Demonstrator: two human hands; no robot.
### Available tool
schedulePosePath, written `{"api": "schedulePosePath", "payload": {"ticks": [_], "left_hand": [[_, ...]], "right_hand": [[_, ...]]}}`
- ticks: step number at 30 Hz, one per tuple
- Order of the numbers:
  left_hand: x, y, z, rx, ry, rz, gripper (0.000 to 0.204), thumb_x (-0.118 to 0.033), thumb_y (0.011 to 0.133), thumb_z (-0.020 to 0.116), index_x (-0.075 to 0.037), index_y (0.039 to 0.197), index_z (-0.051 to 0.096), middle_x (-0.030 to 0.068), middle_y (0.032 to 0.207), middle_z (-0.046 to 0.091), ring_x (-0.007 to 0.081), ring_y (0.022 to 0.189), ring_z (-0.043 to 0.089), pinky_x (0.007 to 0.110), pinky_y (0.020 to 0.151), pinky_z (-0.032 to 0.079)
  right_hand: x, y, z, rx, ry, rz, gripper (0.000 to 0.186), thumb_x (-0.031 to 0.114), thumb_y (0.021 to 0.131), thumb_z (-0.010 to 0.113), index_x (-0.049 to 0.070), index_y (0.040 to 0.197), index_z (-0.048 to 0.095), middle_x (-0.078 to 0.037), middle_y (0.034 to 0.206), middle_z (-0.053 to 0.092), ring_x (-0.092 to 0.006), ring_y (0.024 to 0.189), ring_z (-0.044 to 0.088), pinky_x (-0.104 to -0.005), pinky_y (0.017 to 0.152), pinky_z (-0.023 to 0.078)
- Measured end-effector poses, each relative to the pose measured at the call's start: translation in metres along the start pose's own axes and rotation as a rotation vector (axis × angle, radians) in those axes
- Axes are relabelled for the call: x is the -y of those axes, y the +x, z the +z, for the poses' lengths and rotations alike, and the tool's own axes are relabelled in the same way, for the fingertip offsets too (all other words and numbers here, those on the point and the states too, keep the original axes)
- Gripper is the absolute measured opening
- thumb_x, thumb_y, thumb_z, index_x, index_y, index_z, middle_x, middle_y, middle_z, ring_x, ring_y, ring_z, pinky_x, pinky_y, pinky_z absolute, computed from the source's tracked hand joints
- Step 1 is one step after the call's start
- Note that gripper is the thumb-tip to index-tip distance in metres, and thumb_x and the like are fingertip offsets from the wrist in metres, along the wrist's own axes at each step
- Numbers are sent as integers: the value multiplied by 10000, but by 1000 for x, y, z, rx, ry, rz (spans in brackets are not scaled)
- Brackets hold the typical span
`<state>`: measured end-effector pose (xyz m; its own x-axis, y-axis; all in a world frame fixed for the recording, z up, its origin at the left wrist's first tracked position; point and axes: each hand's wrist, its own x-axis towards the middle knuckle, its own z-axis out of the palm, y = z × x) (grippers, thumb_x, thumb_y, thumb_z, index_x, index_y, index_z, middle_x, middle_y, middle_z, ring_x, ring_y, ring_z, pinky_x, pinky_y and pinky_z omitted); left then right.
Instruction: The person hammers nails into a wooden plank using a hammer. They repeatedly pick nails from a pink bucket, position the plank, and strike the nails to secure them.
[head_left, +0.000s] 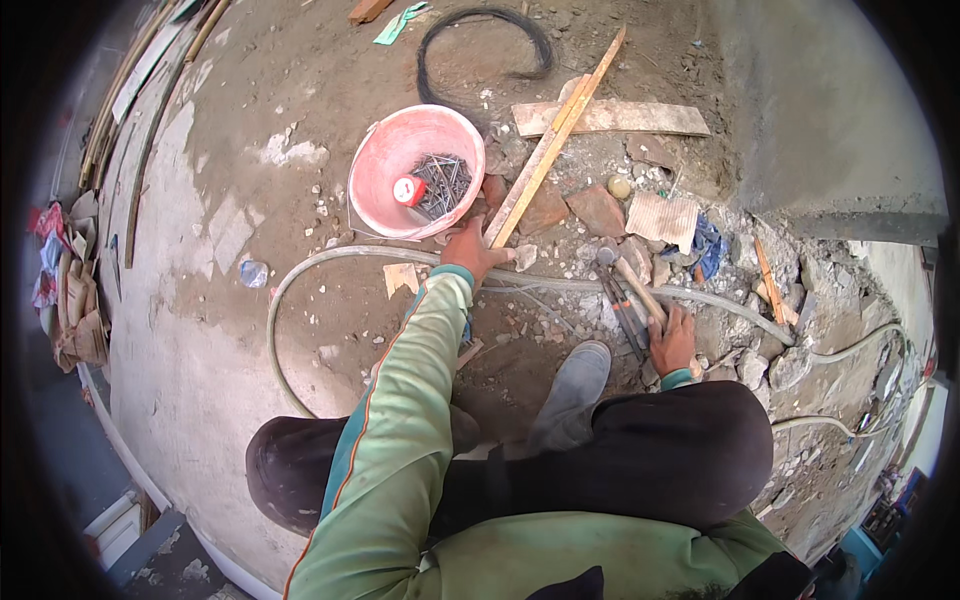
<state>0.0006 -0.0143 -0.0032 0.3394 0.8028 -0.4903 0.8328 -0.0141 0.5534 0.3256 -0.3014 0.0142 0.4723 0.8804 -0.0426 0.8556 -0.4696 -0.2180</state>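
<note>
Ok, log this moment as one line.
left hand: near wooden strip's lower end, beside bucket, grip unclear | right hand: holds hammer by handle | bucket: nails inside

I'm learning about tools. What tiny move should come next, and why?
Perhaps lift the hammer a little: the right hand grips its handle, the left hand is at the near end of the wooden strips, and nails lie in the pink bucket.
</note>
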Motion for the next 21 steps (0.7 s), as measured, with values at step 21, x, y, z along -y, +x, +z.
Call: {"api": "schedulePosePath", "payload": {"ticks": [21], "left_hand": [[59, -24, 29, 43, -395, -210, 545, -564, 997, 566, -29, 1059, 648, 73, 796, 665, 173, 638, 641, 347, 591, 503]], "right_hand": [[11, -3, 11, -86, 30, -9, 396, 342, 921, 663, 107, 1240, 659, -155, 1112, 628, -378, 1027, 628, -496, 856, 505]]}}
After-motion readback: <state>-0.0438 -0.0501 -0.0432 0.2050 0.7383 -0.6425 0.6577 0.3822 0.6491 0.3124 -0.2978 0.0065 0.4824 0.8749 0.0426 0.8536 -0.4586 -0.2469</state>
